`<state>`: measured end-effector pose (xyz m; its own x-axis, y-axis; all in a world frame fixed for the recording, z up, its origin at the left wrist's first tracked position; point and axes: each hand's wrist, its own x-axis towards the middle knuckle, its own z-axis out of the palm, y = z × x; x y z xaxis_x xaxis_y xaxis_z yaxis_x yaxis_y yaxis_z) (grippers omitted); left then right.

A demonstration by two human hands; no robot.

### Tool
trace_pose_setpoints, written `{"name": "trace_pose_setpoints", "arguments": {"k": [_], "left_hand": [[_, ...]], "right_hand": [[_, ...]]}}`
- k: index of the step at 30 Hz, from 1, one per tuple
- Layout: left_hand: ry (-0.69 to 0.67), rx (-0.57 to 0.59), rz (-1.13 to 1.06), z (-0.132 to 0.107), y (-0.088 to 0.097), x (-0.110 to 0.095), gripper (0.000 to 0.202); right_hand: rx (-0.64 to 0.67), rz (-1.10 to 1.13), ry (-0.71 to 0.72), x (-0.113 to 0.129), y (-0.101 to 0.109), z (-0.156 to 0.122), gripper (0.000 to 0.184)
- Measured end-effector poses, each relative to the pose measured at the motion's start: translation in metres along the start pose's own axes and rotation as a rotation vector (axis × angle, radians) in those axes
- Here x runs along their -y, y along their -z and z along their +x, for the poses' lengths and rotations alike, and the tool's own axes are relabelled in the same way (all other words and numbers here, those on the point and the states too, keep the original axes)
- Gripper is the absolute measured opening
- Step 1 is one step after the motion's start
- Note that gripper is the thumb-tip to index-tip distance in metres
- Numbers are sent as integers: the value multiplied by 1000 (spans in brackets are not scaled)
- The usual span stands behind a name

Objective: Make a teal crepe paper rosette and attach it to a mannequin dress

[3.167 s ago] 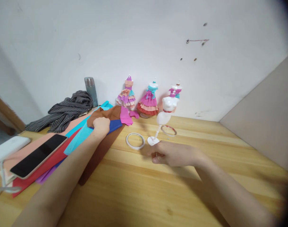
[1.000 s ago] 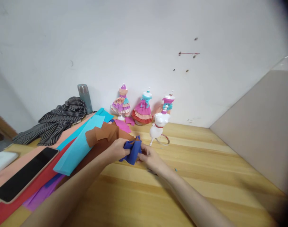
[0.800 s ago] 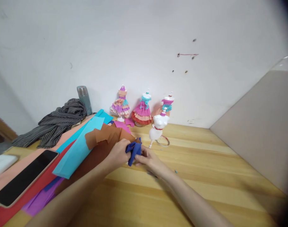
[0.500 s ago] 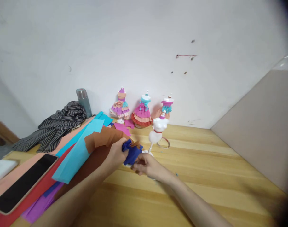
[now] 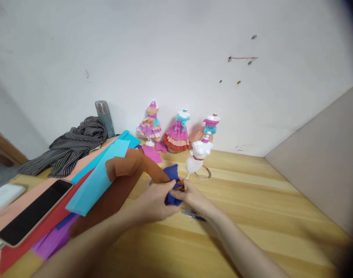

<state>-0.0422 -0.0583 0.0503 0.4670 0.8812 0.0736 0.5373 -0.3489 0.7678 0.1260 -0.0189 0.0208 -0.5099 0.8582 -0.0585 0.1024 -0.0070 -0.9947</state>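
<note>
My left hand point(image 5: 159, 200) is closed on a folded piece of dark blue crepe paper point(image 5: 172, 172). Against it, my right hand point(image 5: 192, 196) pinches at the blue paper where some brown paper also shows between the fingers. A long brown crepe paper strip point(image 5: 155, 170) runs from the stack on the left to the hands; its end is partly hidden by them. Just below the right hand lie scissors point(image 5: 193, 214), partly covered by the wrist. Behind the hands stands a small white dress form point(image 5: 202, 150) with a red band at its waist, its base hidden.
Three dress forms in paper dresses, in pink-purple point(image 5: 150, 125), magenta point(image 5: 178, 133) and blue-bowed point(image 5: 210, 125), stand along the wall. A roll of tape point(image 5: 207, 172) lies nearby. Leftward are coloured paper sheets point(image 5: 98, 179), a phone point(image 5: 36, 212), a striped cloth point(image 5: 78, 143) and a flask point(image 5: 105, 117).
Both hands have moved rightward and come together around the blue paper. The brown strip now stretches further toward them. The scissors have come into clearer sight, and the view has shifted slightly.
</note>
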Motion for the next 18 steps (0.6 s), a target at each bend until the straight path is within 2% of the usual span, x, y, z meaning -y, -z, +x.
{"name": "trace_pose_setpoints", "arguments": {"k": [1, 2, 4, 5, 6, 7, 10, 11, 15, 18], "left_hand": [[4, 37, -20, 0, 13, -1, 35], [26, -21, -44, 0, 27, 0, 29], [49, -199, 3, 3, 50, 7, 36], [23, -241, 52, 6, 59, 14, 46], [-20, -220, 80, 9, 64, 22, 53], [-53, -151, 102, 12, 67, 30, 54], [-36, 94, 209, 19, 67, 53, 28], [-25, 81, 247, 20, 67, 58, 22], [17, -90, 444, 18, 81, 62, 24], [262, -253, 712, 16, 98, 62, 26]], "right_hand": [[26, -5, -36, 2, 1, -1, 32], [49, 0, -64, 4, 1, -3, 32], [104, -1, -84, 13, 2, -8, 32], [132, -13, -72, 18, 2, -10, 31], [158, -24, -54, 23, 3, -13, 30], [178, -34, -32, 27, 3, -15, 28], [199, -61, -10, 34, 6, -18, 27], [194, -72, -19, 35, 7, -19, 27], [190, -78, -51, 36, 15, -20, 29], [216, -104, -17, 39, 22, -22, 27]]}}
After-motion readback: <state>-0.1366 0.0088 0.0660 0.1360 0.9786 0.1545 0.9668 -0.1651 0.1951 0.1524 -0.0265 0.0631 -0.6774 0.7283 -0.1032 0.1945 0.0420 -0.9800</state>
